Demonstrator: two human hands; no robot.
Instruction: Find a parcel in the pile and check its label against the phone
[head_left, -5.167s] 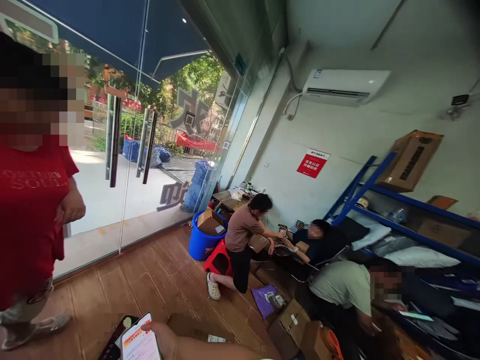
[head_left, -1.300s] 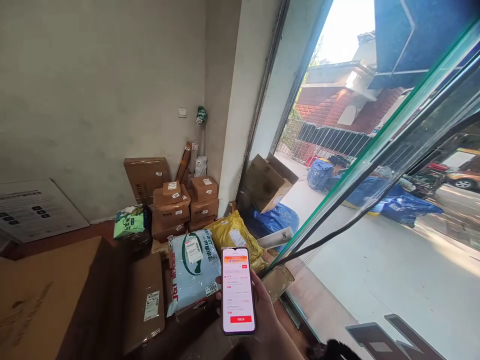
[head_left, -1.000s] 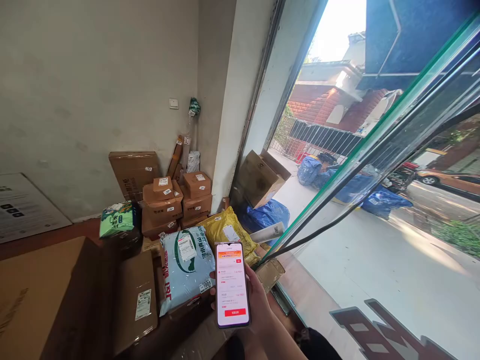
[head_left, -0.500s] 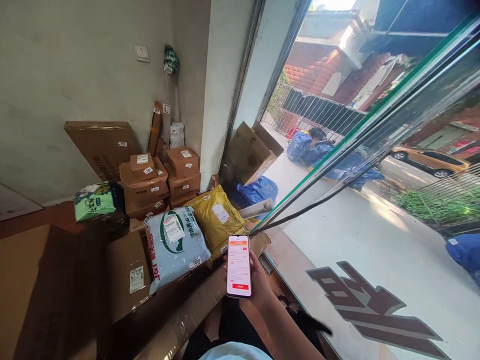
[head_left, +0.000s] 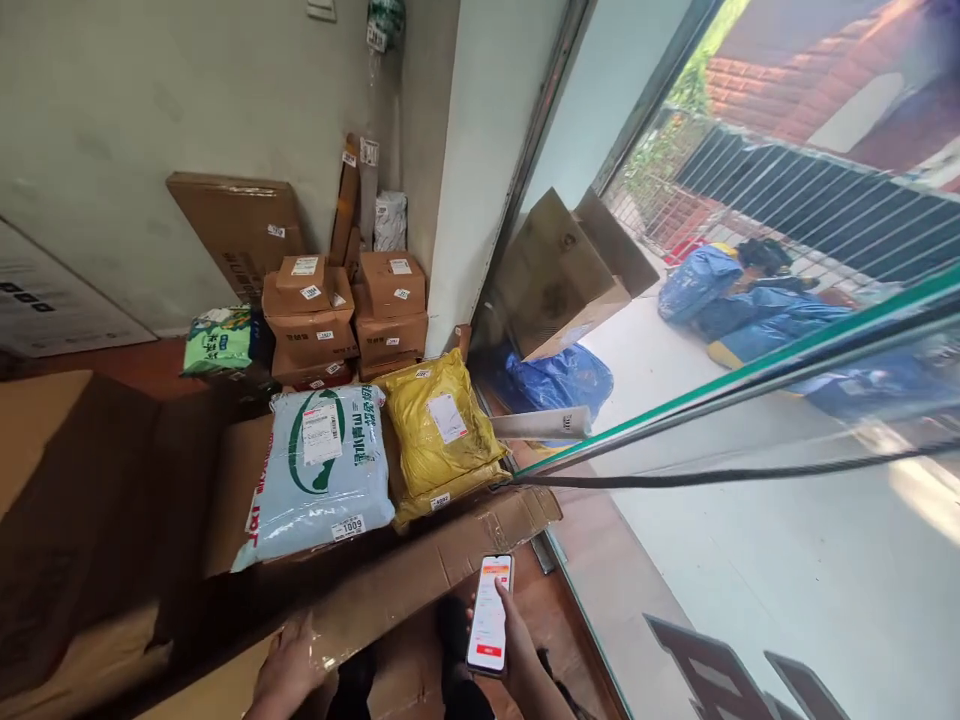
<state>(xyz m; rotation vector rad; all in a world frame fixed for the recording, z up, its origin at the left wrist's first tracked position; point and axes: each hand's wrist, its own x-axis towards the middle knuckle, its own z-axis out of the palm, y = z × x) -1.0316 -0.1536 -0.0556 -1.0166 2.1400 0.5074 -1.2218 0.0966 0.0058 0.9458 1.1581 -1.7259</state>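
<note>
A smartphone (head_left: 491, 620) with a lit white, orange and red screen sits in my right hand (head_left: 517, 640). My thumb lies over the upper right of the screen. At the lower left, my left hand (head_left: 287, 668) grips the near edge of a long, narrow cardboard box (head_left: 420, 570), which runs diagonally in front of me. Beyond that box lie a light blue parcel bag (head_left: 322, 475) labelled 1009 and a yellow parcel bag (head_left: 442, 430). Neither bag is touched by my hands.
Several brown cartons (head_left: 311, 340) are stacked by the wall, beside a green package (head_left: 219, 340). A large carton (head_left: 67, 470) stands at the left. On the right is a glass door edge (head_left: 712, 385); an open carton (head_left: 559, 270) and blue bags (head_left: 701, 285) lie beyond the glass.
The view has tilted downward and shifted left. My left hand has come into view on the long box. My right thumb has moved onto the phone's screen.
</note>
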